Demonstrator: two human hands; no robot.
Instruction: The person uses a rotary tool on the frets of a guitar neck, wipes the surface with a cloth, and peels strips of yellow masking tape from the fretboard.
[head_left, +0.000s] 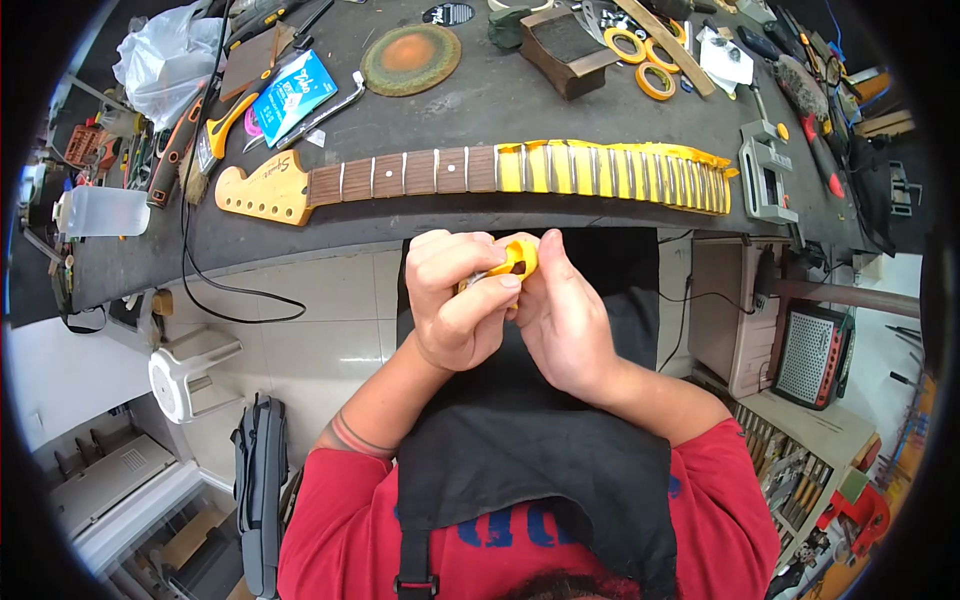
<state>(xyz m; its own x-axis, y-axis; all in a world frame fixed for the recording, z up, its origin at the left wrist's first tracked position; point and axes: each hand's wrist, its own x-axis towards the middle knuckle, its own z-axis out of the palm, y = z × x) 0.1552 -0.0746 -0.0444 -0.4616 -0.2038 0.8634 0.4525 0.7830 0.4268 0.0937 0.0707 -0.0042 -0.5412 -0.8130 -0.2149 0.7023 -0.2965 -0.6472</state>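
Observation:
In front of my body, just off the bench's near edge, my left hand (455, 295) is closed and pinches a crumpled yellow piece (521, 257) that looks like masking tape. My right hand (565, 315) cups the same piece from the other side, thumb upright, its fingers partly hidden behind it. Beyond both hands a guitar neck (420, 173) lies across the bench, its headstock (262, 190) to the left. Strips of yellow masking tape (610, 172) cover the wood between its frets on the right half. Bare dark fretboard shows on the left half.
The dark bench (330, 235) carries a round greenish disc (410, 60), a dark block (565, 55), yellow tape rolls (655, 80), a blue packet (297, 92) and a brush (215, 135). A metal vise (768, 175) stands by the neck's right end. A black cable (230, 312) droops over the edge.

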